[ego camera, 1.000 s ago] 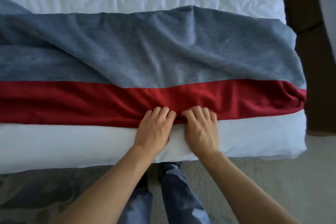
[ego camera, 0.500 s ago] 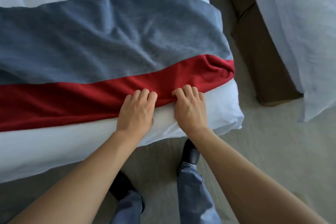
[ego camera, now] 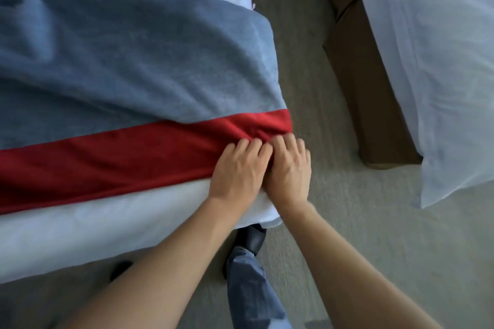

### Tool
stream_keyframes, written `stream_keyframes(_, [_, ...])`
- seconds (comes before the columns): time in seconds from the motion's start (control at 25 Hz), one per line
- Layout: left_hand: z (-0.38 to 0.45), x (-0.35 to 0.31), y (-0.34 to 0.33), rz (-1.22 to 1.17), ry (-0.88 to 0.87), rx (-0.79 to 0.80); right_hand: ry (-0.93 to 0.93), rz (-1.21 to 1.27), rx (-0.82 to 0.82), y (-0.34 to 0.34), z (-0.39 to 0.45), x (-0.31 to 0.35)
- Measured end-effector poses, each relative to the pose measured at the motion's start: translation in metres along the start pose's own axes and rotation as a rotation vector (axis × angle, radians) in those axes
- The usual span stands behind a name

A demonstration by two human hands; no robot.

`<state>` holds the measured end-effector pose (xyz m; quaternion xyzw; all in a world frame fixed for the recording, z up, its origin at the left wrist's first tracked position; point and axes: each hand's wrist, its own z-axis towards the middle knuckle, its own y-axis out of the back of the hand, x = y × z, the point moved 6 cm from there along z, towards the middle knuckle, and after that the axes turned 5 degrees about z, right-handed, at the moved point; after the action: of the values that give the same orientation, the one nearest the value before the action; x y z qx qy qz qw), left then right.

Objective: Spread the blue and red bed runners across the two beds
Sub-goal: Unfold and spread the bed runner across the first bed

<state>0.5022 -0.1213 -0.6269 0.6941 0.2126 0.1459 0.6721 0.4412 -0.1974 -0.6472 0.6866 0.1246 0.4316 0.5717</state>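
A blue bed runner (ego camera: 128, 61) lies rumpled across the near bed (ego camera: 93, 230), which has white sheets. Just below it, a red bed runner (ego camera: 115, 165) stretches across as a band, bunched at the bed's right corner. My left hand (ego camera: 236, 171) and my right hand (ego camera: 290, 168) sit side by side at that corner. Both have their fingers curled into the red runner's lower edge. The fabric hides the fingertips.
A second bed (ego camera: 441, 61) with white bedding stands at the right, on a brown base (ego camera: 347, 67). Beige carpet (ego camera: 361, 222) fills the gap between the two beds. My jeans leg and dark shoe (ego camera: 251, 240) are beside the near bed's corner.
Both hands have slid right along the red runner's lower edge, from the middle of the bed to its right corner, and are now closer together. The view has shifted right, showing the second bed.
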Motion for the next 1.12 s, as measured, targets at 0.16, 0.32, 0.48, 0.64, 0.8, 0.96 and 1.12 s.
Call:
stream_keyframes(0.16, [0.006,-0.008,0.005,-0.004,-0.009,0.016,-0.03,0.05,0.033,0.005,-0.003,-0.01])
stream_keyframes(0.32, [0.009,-0.016,0.003,-0.051,-0.014,0.035,-0.118,0.085,0.038,0.008,-0.009,-0.026])
stream_keyframes(0.48, [-0.019,-0.026,0.001,-0.077,-0.118,-0.013,-0.181,0.067,0.045,0.005,-0.038,-0.034])
stream_keyframes(0.64, [-0.001,-0.013,0.006,-0.121,-0.132,0.004,-0.328,0.054,0.016,-0.011,-0.024,-0.057])
stream_keyframes(0.8, [-0.025,-0.005,0.007,-0.244,-0.25,0.052,-0.51,-0.029,0.091,-0.007,-0.067,-0.053])
stream_keyframes(0.96, [0.002,0.088,0.039,-0.316,-0.192,0.046,-0.488,-0.059,-0.065,0.014,-0.015,0.004])
stream_keyframes(1.12, [0.057,0.224,0.071,-0.19,-0.093,-0.04,-0.275,0.016,-0.17,0.005,0.103,0.116])
